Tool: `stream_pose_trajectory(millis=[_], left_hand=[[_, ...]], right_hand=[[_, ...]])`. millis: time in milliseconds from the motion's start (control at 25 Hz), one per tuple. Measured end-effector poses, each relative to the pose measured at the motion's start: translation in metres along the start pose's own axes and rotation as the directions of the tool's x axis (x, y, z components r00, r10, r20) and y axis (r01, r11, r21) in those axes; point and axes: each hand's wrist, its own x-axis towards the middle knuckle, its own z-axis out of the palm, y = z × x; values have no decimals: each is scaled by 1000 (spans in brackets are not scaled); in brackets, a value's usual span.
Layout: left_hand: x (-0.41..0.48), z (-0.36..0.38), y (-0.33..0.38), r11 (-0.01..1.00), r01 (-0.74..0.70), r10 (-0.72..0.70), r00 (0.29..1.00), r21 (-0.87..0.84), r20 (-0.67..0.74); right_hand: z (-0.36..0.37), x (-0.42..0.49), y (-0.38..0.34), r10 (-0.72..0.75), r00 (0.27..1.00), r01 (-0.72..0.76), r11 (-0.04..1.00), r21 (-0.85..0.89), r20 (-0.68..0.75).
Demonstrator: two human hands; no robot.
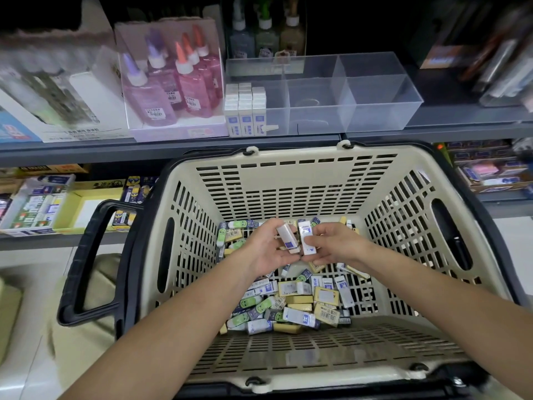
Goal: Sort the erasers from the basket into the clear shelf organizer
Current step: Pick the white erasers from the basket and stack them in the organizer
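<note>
A beige slotted basket point(291, 180) with black handles holds several loose erasers point(297, 306) in white, yellow and green sleeves. Above them, my left hand point(266, 249) grips a white eraser with a blue label point(287, 238). My right hand point(331, 243) pinches a second white eraser point(306, 236) right beside it. On the shelf behind the basket sits the clear shelf organizer point(375, 96). Its left compartment has rows of upright white erasers point(245, 111); the other compartments look empty.
Pink and purple glue bottles point(170, 82) stand in a display box left of the organizer. More bottles point(265, 36) stand behind it. Boxes of stationery point(43, 203) fill the lower shelf on the left, and more point(487, 168) on the right. The basket's black handle point(92, 264) juts left.
</note>
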Motion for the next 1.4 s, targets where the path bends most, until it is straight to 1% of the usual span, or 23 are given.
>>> stream_pose_trajectory(millis=[120, 240, 360, 440, 480, 520, 600, 640, 680, 760, 840, 920, 960, 1000, 1040, 1080, 1120, 1160, 1200, 1240, 1400], left_hand=[[-1, 5, 0, 999, 4, -2, 999, -46, 35], [-5, 8, 2, 999, -14, 18, 993, -30, 114], [-8, 9, 0, 997, -9, -1, 991, 75, 136], [-9, 10, 0, 996, -28, 17, 993, 90, 119], [-9, 11, 0, 996, -47, 37, 993, 81, 112], [-9, 12, 0, 994, -72, 64, 992, 79, 104], [-8, 12, 0, 984, -120, 110, 990, 129, 84], [-8, 12, -1, 978, -131, 119, 989, 160, 85], [-8, 11, -1, 976, -134, 118, 988, 171, 98], [-7, 11, -3, 984, -113, 92, 984, 137, 150], [-6, 9, -4, 987, -109, 89, 982, 115, 166], [-4, 7, -5, 976, -132, 110, 985, 171, 130], [-3, 6, -5, 968, -136, 118, 988, 209, 98], [-1, 4, -4, 962, -130, 119, 991, 240, 58], [0, 2, -4, 959, -114, 113, 993, 258, 18], [0, 0, -3, 959, -96, 103, 995, 266, -13], [0, -2, -2, 961, -81, 93, 995, 265, -32], [1, -4, -1, 963, -74, 87, 996, 261, -37], [1, -6, 0, 964, -74, 85, 996, 255, -33], [1, -7, 1, 965, -77, 86, 996, 252, -24], [3, -8, 1, 962, -52, 58, 998, 269, -15]], right_hand=[[2, -1, 1, -8, 1000, 6, 994, 109, 23], [1, 0, 0, -32, 999, 35, 973, 229, -17], [-2, 0, -5, -61, 997, 68, 972, 223, -37], [-3, 0, -8, -48, 998, 58, 970, 235, -47], [-5, 0, -9, -46, 997, 59, 973, 221, -64], [-6, -1, -10, -56, 994, 71, 983, 172, -91], [-8, -3, -11, -86, 987, 94, 994, 57, -134], [-8, -3, -11, -98, 984, 104, 994, 35, -146], [-7, -3, -11, -106, 982, 113, 993, 33, -153], [-4, -1, -9, -119, 979, 130, 990, 60, -164], [-2, 0, -6, -135, 977, 147, 987, 63, -164], [-5, 3, -4, -154, 977, 163, 985, 49, -147], [-7, 4, -3, -147, 977, 151, 988, 13, -158], [-10, 6, 0, -128, 974, 108, 988, -111, -187], [-15, 8, 4, -112, 972, 36, 941, -336, -209], [-21, 11, 10, -79, 975, -60, 807, -588, -208], [-24, 13, 17, -25, 985, -117, 620, -776, -169], [-24, 15, 24, 46, 991, -130, 463, -877, -123], [-24, 17, 33, 98, 992, -110, 368, -923, -80], [-22, 18, 40, 108, 993, -82, 326, -942, -49], [-11, 18, 55, -37, 999, -15, 266, -964, -26]])
